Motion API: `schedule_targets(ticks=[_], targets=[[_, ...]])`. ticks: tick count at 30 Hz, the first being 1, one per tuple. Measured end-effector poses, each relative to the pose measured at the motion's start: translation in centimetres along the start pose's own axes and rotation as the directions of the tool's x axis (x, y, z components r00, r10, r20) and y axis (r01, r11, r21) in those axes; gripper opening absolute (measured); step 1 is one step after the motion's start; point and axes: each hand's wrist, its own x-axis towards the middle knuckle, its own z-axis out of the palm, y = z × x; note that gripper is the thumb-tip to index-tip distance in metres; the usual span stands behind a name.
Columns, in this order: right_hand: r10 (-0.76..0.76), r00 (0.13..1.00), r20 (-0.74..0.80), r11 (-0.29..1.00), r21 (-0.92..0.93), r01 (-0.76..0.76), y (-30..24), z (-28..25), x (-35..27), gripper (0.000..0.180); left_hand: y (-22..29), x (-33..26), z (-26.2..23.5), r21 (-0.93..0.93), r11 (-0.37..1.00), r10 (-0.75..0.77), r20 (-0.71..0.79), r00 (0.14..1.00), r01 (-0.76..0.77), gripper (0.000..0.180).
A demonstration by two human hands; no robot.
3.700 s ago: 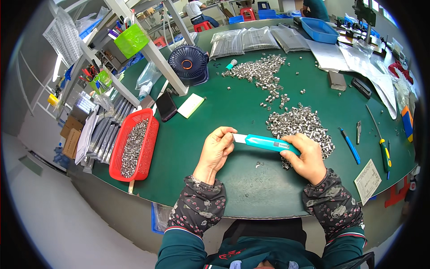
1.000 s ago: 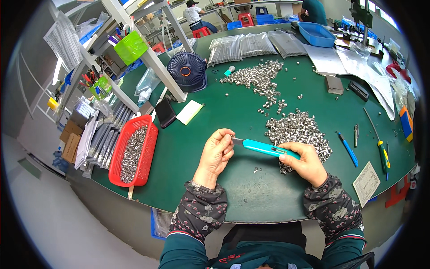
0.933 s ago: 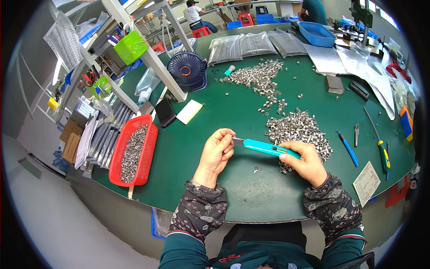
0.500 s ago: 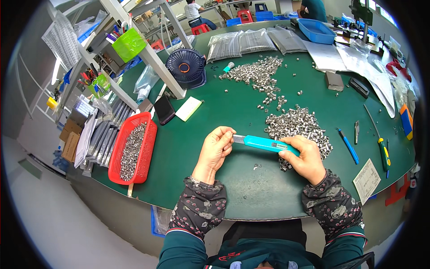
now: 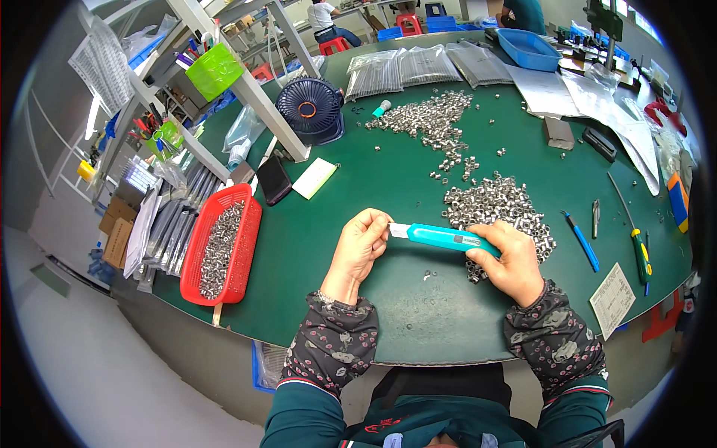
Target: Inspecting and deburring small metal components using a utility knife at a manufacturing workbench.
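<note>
My right hand (image 5: 514, 257) is wrapped round the teal handle of a utility knife (image 5: 448, 237), held level above the table. Its short, wide metal blade points left, toward my left hand (image 5: 358, 250). The thumb and forefinger of that hand are pinched together at the blade's tip; whatever lies between them is hidden. Beneath and beyond my right hand spreads a pile of small shiny metal rings (image 5: 497, 201). A few tiny bits (image 5: 428, 275) lie on the green table (image 5: 441, 328) between my forearms.
On the left stand a red basket (image 5: 250, 254) of small metal parts, a phone (image 5: 274, 181), a pale notepad (image 5: 314, 178) and a fan (image 5: 308, 110). More rings (image 5: 429, 123) lie farther back. To the right are a blue pen-like tool (image 5: 581, 240), a screwdriver (image 5: 639, 250) and a paper slip (image 5: 612, 301).
The knife has rolled slightly in my right hand, so its handle and blade show a different angle. Both hands stay almost where they were.
</note>
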Motion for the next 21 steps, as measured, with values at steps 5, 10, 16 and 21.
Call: schedule_targets(ticks=[5,10,16,21], targets=[[-0.017,1.000,-0.006,1.000,-0.013,0.017,-0.18,-0.13,0.00,0.027,0.06,-0.07,0.04,0.004,1.000,-0.023,-0.023,0.999,0.023,0.017],[-0.015,1.000,0.003,1.000,-0.011,0.015,-0.20,-0.09,0.01,0.027,0.04,-0.01,-0.05,0.022,0.999,-0.030,-0.022,0.999,0.030,0.019],[-0.044,0.999,-0.006,0.999,-0.012,0.044,-0.26,-0.10,0.05,0.026,0.25,0.00,-0.28,0.070,0.995,-0.067,-0.020,0.998,0.068,0.023],[-0.148,0.988,-0.051,0.985,-0.099,0.143,-0.22,-0.08,0.11,0.028,0.58,-0.10,0.16,0.059,0.990,-0.126,-0.036,0.991,0.128,0.026]])
